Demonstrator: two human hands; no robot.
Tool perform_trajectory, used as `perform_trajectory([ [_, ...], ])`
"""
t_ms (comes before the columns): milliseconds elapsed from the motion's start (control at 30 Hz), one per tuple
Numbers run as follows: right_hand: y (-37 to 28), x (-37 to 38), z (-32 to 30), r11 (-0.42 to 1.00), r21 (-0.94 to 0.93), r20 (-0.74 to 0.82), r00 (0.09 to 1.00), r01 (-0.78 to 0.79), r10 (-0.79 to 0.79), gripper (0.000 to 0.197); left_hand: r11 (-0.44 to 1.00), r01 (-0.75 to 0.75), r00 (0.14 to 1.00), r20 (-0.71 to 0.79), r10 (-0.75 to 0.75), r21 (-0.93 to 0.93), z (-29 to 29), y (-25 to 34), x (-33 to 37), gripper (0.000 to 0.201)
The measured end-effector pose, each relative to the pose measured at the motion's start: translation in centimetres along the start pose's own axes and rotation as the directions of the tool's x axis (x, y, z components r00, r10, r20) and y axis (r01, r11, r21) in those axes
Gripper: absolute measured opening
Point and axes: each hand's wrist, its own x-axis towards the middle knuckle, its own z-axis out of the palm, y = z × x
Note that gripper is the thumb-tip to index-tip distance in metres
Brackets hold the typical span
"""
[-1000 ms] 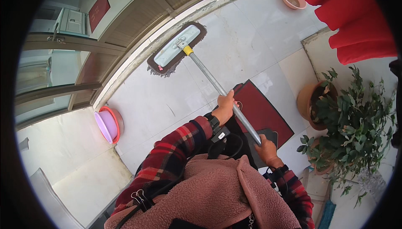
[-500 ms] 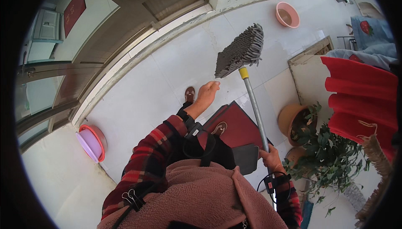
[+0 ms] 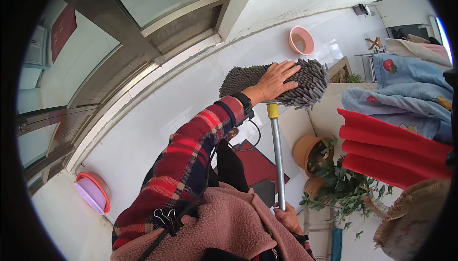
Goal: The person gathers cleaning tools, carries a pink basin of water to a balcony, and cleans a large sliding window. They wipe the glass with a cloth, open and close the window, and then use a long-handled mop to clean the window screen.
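upper centre of the frame: left hand (image 3: 275, 82) lies flat on the grey chenille mop head (image 3: 279, 83), fingers spread across the pile and pressing on it rather than pinching; the palm seems placed to steady the raised head. mop pole (image 3: 276, 160), grey metal with a yellow collar at the top, runs almost straight down from the head to the lower centre, where the right hand (image 3: 287, 217) is closed round its lower part, fingers wrapped on the pole, taking the weight so the head stays lifted off the floor. left sleeve is red plaid; a pink fleece garment fills the lower middle. right of the pole: terracotta pot (image 3: 307, 150) with a green leafy plant (image 3: 341, 184). dark red mat (image 3: 257, 165) on the white tiled floor (image 3: 143, 132) behind the pole. pink basin (image 3: 301, 40) upper right of centre; pink-and-red lidded basin (image 3: 93, 192) lower left. red cloth (image 3: 391, 151) and pale blue laundry (image 3: 405, 84) hang at right.
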Motion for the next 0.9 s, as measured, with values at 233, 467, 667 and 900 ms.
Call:
perform_trajectory([
  [233,-0.5,-1.2,0.3,0.997,0.076,-0.043,0.999,-0.017,0.02,0.015,0.674,0.731,0.549,0.49,-0.677,0.111,-1.3,-10.4,-9.1,0.072],
  [467,-5.5,3.5,-1.9,0.979,0.167,-0.042,0.993,0.114,-0.109,0.014,0.832,0.462,0.44,0.736,-0.515,0.306,-2.8,-13.7,-7.5,0.066],
  [667,-11.8,11.0,-3.5,0.971,0.098,-0.198,0.96,0.219,-0.197,0.016,0.659,0.743,0.53,0.5,-0.684,0.114,-6.8,-16.3,-0.9,0.047],
  [900,-18.9,19.5,-6.9,0.978,0.099,-0.269,0.951,0.185,-0.153,0.019,0.434,0.899,0.437,0.219,-0.873,-0.061,-12.9,-17.5,4.3,0.027],
])
